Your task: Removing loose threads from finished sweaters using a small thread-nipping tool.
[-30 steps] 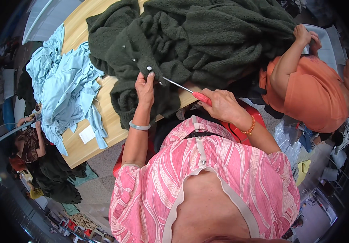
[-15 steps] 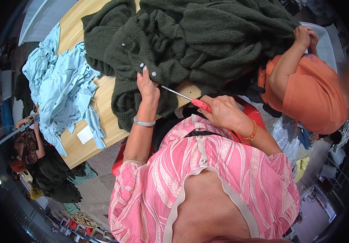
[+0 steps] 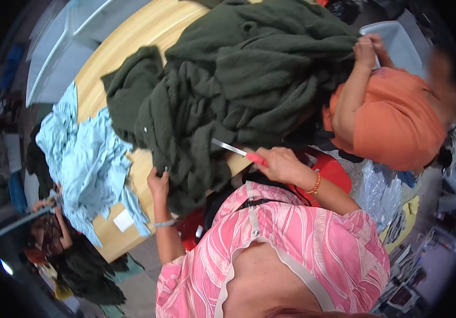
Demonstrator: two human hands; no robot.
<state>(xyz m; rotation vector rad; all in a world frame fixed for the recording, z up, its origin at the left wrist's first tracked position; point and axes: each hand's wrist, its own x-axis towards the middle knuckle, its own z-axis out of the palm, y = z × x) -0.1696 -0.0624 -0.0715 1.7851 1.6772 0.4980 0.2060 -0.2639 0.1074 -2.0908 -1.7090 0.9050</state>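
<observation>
A dark green fuzzy knit garment (image 3: 188, 114) lies heaped over the table's edge, with a small shiny button visible at its left part. My left hand (image 3: 158, 185) has its fingers closed at the garment's left edge, beside another button; the fingertips are partly hidden. My right hand (image 3: 285, 166) is wrapped round the red handle of a screwdriver-like tool (image 3: 233, 149). Its metal shaft points left over the garment's near folds, and motion blurs the tip.
A pale wooden table (image 3: 127, 58) bears crumpled light blue clothes (image 3: 90, 153) and a white paper (image 3: 124, 221). At the right, a co-worker in an orange shirt (image 3: 392, 122) grips the dark green cloth by a pale bin (image 3: 397, 40). A red stool (image 3: 331, 175) shows beside me.
My left hand has moved left and nearer to me, from the buttons to the garment's edge, and the cloth has shifted with it. The tool stays in my right hand, slightly lower.
</observation>
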